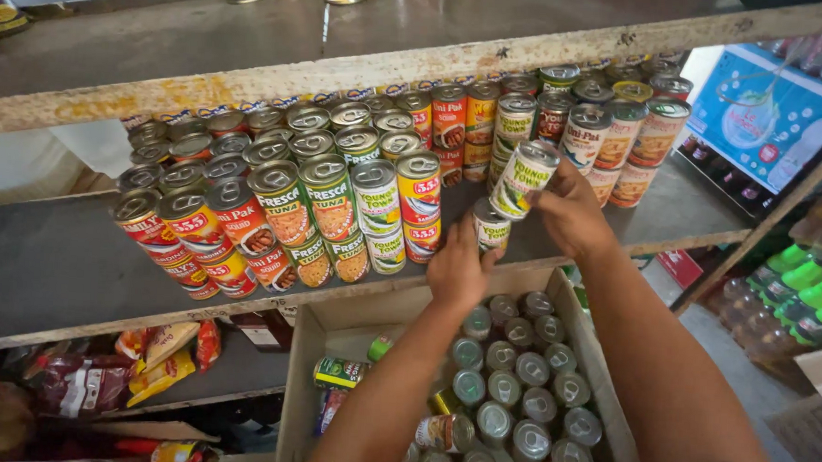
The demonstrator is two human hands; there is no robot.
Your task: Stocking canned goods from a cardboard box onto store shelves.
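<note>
The right hand point(571, 210) gripped a green-and-white can point(522, 179), holding it tilted just above the grey shelf point(49, 261). Below and to the left of it, the left hand point(458, 268) closed its fingers around a second green-and-white can point(492, 227) that stood upright on the shelf edge. To the left of both hands, stacked rows of tins point(282, 216) filled the shelf. Beneath the forearms sat an open cardboard box point(316, 384) packed with upright cans point(519, 393), silver tops showing.
</note>
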